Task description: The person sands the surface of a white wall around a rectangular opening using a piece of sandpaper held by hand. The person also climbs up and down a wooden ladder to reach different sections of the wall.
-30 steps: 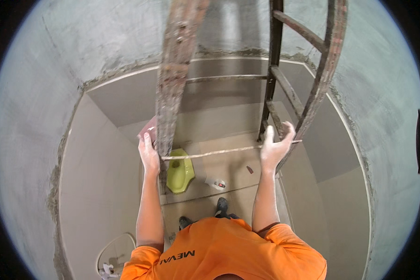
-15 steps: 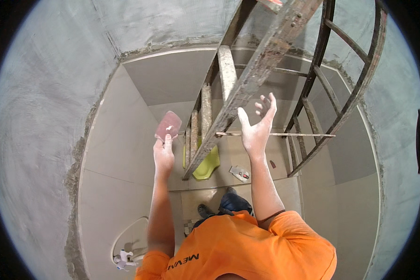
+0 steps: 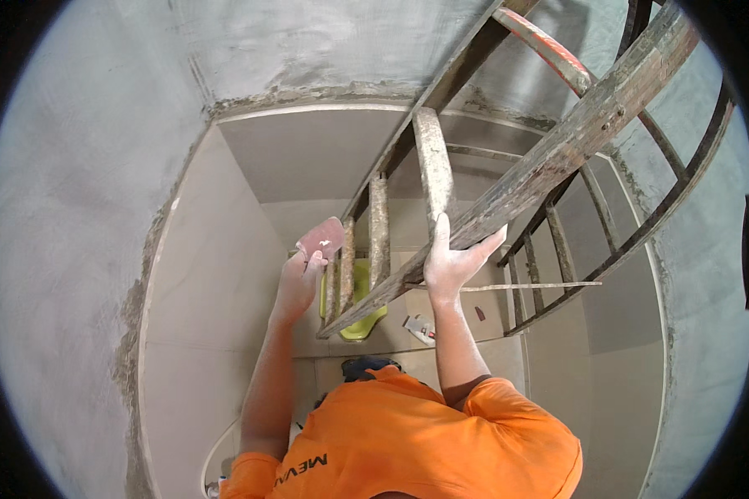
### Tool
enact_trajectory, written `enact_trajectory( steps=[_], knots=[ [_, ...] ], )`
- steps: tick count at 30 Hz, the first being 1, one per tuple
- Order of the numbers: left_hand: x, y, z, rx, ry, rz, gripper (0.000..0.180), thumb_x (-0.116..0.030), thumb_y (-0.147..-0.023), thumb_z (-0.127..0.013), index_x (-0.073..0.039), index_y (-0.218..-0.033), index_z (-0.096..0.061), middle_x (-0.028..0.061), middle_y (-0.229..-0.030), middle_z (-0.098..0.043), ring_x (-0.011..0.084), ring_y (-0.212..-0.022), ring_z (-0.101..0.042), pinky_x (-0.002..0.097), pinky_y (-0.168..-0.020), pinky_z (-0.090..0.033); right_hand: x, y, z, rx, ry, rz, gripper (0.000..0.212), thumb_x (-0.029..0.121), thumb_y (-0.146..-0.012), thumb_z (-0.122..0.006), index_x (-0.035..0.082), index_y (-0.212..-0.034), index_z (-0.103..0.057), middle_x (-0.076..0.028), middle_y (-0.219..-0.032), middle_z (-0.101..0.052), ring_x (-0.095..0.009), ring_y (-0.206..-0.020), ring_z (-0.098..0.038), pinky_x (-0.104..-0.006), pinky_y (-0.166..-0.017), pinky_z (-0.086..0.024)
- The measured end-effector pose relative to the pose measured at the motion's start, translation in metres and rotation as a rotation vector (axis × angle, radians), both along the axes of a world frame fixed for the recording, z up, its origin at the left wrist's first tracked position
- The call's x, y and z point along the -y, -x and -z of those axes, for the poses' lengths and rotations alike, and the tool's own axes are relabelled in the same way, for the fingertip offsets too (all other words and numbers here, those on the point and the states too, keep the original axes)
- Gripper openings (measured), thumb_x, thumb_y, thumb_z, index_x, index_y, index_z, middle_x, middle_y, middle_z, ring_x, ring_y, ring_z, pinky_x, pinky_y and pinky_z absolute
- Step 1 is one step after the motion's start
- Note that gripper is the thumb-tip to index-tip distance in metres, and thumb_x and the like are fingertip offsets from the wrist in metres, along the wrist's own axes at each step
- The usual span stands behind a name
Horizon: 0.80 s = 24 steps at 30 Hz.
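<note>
My left hand (image 3: 298,283) pinches a reddish sheet of sandpaper (image 3: 323,236) with a small white mark on it, held up left of the ladder. My right hand (image 3: 456,259) is around the near side rail of a worn wooden stepladder (image 3: 549,179), thumb over the rail; part of its fingers is hidden. White dust coats both hands. Left of that rail, the ladder's flat steps (image 3: 434,158) descend towards the floor.
Beneath the ladder lies a yellow-green plastic thing (image 3: 363,320). A white packet (image 3: 419,329) and a small dark red piece (image 3: 480,313) are on the tiled floor. The ladder's other frame (image 3: 607,249) spreads right. Grey plastered walls (image 3: 83,208) rise above tiled ones (image 3: 216,258).
My right hand, open and raised before, has come down onto the ladder rail and closed on it. My left hand has shifted right with the sandpaper. The view has tilted.
</note>
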State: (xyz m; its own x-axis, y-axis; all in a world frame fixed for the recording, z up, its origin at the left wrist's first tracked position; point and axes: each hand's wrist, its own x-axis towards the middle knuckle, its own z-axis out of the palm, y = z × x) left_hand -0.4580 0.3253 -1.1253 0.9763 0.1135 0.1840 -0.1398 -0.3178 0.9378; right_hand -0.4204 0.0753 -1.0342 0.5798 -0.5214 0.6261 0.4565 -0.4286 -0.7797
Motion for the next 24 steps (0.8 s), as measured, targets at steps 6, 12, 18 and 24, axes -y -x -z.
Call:
enact_trajectory(
  steps=[6, 12, 18, 24],
  knots=[
    [0.028, -0.077, -0.023, 0.055, 0.193, 0.187, 0.035, -0.02, -0.113, -0.052, 0.005, -0.135, -0.064, 0.0123, -0.114, -0.075, 0.0207, -0.099, -0.068, 0.0348, -0.096, -0.051, -0.001, -0.006, 0.013, -0.013, -0.051, 0.045, 0.091, 0.008, -0.091, -0.083, -0.005, -0.161, -0.026, -0.021, -0.156, -0.039, -0.032, -0.146, -0.039, -0.0442, -0.125, -0.028],
    [0.04, -0.152, -0.005, 0.006, 0.188, 0.347, 0.037, -0.024, -0.114, -0.052, 0.005, -0.135, -0.063, 0.0168, -0.114, -0.075, 0.0267, -0.105, -0.068, 0.038, -0.099, -0.05, -0.007, -0.004, 0.007, -0.034, -0.099, 0.119, 0.091, 0.001, -0.087, -0.081, -0.003, -0.161, -0.028, -0.018, -0.152, -0.043, -0.029, -0.144, -0.041, -0.0435, -0.124, -0.03],
    [0.046, -0.219, -0.002, 0.012, 0.048, 0.327, 0.039, -0.026, -0.114, -0.052, 0.007, -0.134, -0.062, 0.0179, -0.119, -0.074, 0.0298, -0.108, -0.066, 0.04, -0.101, -0.049, -0.013, -0.008, 0.008, -0.067, -0.046, 0.381, 0.067, 0.004, -0.089, -0.076, 0.004, -0.147, -0.043, -0.009, -0.116, -0.055, -0.022, -0.108, -0.057, -0.0386, -0.099, -0.047],
    [0.056, -0.271, 0.037, -0.183, -0.14, 0.341, 0.054, -0.033, -0.113, -0.051, 0.011, -0.144, -0.056, 0.0329, -0.144, -0.06, 0.0442, -0.132, -0.059, 0.0465, -0.113, -0.044, -0.034, -0.011, 0.033, -0.235, -0.086, 0.62, 0.071, 0.013, -0.09, -0.083, -0.002, -0.148, -0.045, -0.019, -0.134, -0.058, -0.029, -0.127, -0.056, -0.0432, -0.111, -0.043]
  ],
)
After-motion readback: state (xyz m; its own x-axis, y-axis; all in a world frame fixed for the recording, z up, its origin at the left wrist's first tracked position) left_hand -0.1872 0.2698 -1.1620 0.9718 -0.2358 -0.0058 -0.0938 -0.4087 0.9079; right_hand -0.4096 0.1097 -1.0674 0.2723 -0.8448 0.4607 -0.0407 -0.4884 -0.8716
